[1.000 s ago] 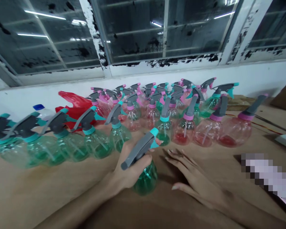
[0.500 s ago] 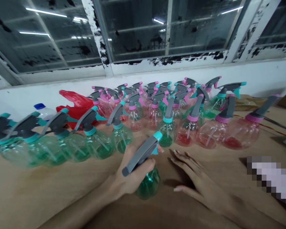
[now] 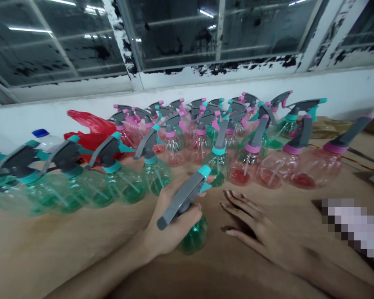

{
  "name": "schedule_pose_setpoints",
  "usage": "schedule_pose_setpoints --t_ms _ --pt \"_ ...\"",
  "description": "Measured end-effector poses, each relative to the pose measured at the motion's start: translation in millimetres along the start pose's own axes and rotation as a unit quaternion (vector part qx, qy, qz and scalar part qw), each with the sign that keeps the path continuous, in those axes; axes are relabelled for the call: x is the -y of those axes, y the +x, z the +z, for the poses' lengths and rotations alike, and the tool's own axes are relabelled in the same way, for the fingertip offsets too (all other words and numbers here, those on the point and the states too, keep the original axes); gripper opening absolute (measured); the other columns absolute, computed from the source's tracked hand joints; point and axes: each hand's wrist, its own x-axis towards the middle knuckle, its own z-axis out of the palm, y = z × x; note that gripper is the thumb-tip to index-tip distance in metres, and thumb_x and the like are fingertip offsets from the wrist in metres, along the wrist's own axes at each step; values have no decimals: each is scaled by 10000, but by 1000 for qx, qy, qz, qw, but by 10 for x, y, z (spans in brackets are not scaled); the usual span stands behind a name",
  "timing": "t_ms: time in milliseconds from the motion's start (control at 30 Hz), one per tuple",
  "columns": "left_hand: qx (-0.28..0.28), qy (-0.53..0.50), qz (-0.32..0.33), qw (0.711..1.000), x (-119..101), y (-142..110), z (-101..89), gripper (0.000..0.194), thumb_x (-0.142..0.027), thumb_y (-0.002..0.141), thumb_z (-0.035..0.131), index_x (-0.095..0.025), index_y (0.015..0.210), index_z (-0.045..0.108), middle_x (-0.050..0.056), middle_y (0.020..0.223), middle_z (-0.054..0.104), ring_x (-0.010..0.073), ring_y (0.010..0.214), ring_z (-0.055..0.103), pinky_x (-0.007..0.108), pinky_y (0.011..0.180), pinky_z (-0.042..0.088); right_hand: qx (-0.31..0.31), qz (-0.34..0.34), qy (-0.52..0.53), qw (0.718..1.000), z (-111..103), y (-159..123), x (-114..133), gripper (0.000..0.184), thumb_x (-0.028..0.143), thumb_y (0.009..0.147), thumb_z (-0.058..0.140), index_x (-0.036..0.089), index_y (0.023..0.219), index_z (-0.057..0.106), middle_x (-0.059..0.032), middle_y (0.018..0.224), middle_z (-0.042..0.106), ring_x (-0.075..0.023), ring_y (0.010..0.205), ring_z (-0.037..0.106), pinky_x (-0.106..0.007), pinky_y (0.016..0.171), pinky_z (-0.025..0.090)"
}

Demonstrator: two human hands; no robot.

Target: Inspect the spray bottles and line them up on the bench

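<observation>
My left hand is wrapped round the neck of a green spray bottle with a grey and turquoise trigger head. The bottle stands near the front of the table, its nozzle pointing away to the upper right. Part of its neck is hidden by my fingers. To its right, my right hand rests low over the tabletop with fingers spread, holding nothing. Just beyond my hands stands another green spray bottle, beside a pink spray bottle.
Several green bottles line the left, and many pink and green ones crowd toward the wall. Behind them lie a red plastic bag and a blue-capped bottle. At right are a blurred-out pale object and cables.
The view has shifted slightly, so the left bottles sit further left. My left hand keeps its hold on the green spray bottle, and my right hand stays spread beside it.
</observation>
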Motion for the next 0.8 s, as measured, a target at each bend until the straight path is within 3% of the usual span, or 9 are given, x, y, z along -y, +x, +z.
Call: schedule_pose_setpoints --t_ms 200,400,800 --pt "16 -20 7 1000 8 -2 2 391 -106 655 468 -236 986 630 27 991 658 184 825 622 321 767 501 6 -1 -9 1000 7 5 1 524 473 869 452 239 1335 411 -46 1461 312 -236 1330 278 -474 1056 313" --pt "27 6 14 1000 25 5 -14 360 -128 663 472 -224 972 632 30 842 630 187 747 606 316 696 492 1 3 10 1000 -10 -5 3 514 452 869 464 254 1339 405 -43 1459 316 -247 1323 291 -489 1050 317" --pt "24 53 25 998 -35 19 -47 156 -144 669 443 -224 745 553 2 723 550 170 658 533 302 631 457 1 4 9 1000 -23 1 13 523 455 866 470 259 1345 398 -43 1455 325 -246 1322 294 -485 1057 308"
